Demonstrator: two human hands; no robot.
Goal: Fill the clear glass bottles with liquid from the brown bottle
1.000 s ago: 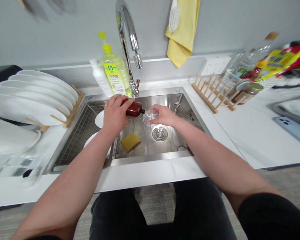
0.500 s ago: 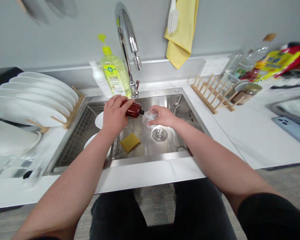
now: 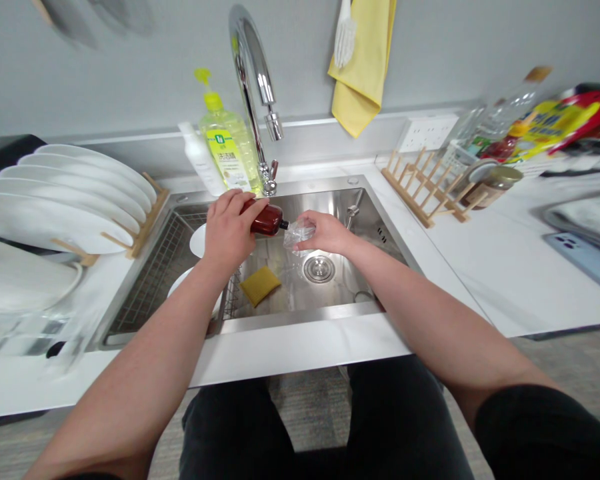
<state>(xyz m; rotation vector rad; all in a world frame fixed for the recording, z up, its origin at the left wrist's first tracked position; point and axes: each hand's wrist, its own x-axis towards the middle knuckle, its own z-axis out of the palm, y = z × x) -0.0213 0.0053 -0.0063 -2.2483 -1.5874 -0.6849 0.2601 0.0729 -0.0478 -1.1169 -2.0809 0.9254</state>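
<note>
My left hand (image 3: 229, 230) is wrapped round a dark red-brown bottle (image 3: 267, 219), held on its side over the steel sink (image 3: 300, 319) with its black nozzle pointing right. My right hand (image 3: 325, 233) grips a small clear glass (image 3: 299, 233) right at that nozzle, the two touching or nearly so. Both are above the sink basin, just behind the drain (image 3: 319, 268). A yellow sponge (image 3: 260, 285) lies on the sink floor below my left hand.
A tall chrome tap (image 3: 253, 73) arches over the sink, with a green soap bottle (image 3: 227, 147) and a white bottle (image 3: 200, 157) beside it. White plates (image 3: 65, 193) stand in a wooden rack at left. An empty wooden rack (image 3: 425, 187), jars and a phone (image 3: 587, 257) are at right.
Almost nothing differs; both hands, with the bottle and the glass, have shifted very slightly left.
</note>
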